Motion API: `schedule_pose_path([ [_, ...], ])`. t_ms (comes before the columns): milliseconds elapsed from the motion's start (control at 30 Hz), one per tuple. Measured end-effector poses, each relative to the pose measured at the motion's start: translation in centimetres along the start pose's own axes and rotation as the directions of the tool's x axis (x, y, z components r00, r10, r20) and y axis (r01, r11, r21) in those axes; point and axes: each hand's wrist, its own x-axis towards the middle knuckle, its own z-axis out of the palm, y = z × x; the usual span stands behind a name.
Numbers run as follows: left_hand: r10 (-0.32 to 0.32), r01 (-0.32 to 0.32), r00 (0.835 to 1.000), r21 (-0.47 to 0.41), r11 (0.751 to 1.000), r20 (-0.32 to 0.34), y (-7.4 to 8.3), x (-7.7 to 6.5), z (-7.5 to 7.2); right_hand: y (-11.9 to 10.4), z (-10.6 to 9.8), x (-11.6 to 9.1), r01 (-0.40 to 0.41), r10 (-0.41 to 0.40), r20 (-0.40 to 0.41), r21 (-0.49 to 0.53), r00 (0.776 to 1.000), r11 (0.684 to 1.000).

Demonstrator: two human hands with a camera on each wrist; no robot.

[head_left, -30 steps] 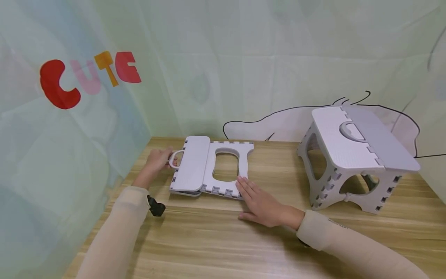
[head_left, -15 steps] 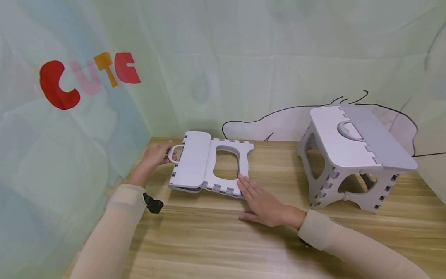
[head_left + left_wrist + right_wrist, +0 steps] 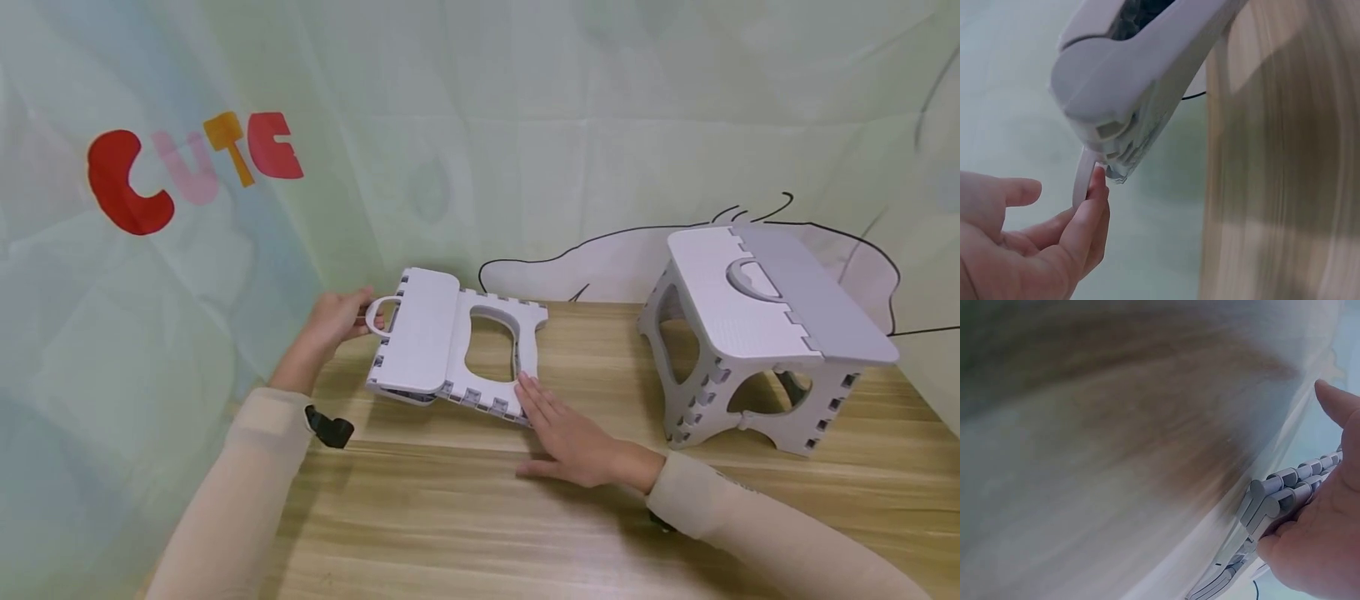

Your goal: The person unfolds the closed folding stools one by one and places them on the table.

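A folded white and grey step stool (image 3: 420, 333) lies at the far left of the table, its handle end raised and its other end low at the tabletop. My left hand (image 3: 333, 321) hooks its fingers through the loop handle (image 3: 368, 317). In the left wrist view, the fingers curve behind that handle (image 3: 1084, 178), the thumb standing apart from it, and the stool's edge is off the table. My right hand (image 3: 573, 446) lays straight fingers on the near right corner of the folded stool, thumb spread. The right wrist view shows the hinged edge (image 3: 1285, 494) beside the palm.
A second stool (image 3: 712, 292) of the same kind stands unfolded on its legs at the right. Printed fabric (image 3: 427, 167) hangs behind and to the left of the wooden table (image 3: 450, 517). Both wrists wear black camera mounts (image 3: 330, 427).
My left hand has moved up, lifting the handle end of the folded stool so it tilts more. The right hand keeps its place at the stool's corner, shifting only slightly.
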Motion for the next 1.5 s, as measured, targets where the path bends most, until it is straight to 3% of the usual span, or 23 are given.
schedule_pose_path([
  [167, 0.007, -0.007, 1.0, -0.038, 0.999, 0.004, 1.0, -0.2, 0.1, 0.0, -0.2, -0.2, -0.053, 0.052, 0.034, 0.014, 0.998, 0.999],
  [733, 0.07, -0.064, 0.997, -0.163, 0.985, 0.037, 4.0, -1.5, 0.9, 0.2, -0.3, -1.1, -0.077, 0.076, 0.01, 0.078, 0.997, 0.994],
  [1000, 0.13, -0.122, 0.991, -0.177, 0.977, 0.034, 6.0, -2.2, 1.9, 0.4, -0.4, -1.8, -0.111, 0.111, 0.011, 0.127, 0.994, 0.986],
  [1133, 0.141, -0.124, 0.989, -0.24, 0.963, 0.053, 6.9, -2.5, 2.5, 0.4, -0.4, -2.0, -0.134, 0.132, 0.021, 0.145, 0.991, 0.98],
  [1333, 0.182, -0.128, 0.977, -0.368, 0.921, 0.114, 8.2, -2.9, 3.3, 0.4, -0.7, -2.4, -0.165, 0.163, 0.027, 0.18, 0.986, 0.97],
  [1500, 0.186, -0.113, 0.974, -0.435, 0.893, 0.127, 9.1, -3.1, 4.0, 0.3, -1.0, -2.7, -0.154, 0.155, 0.01, 0.202, 0.988, 0.967],
])
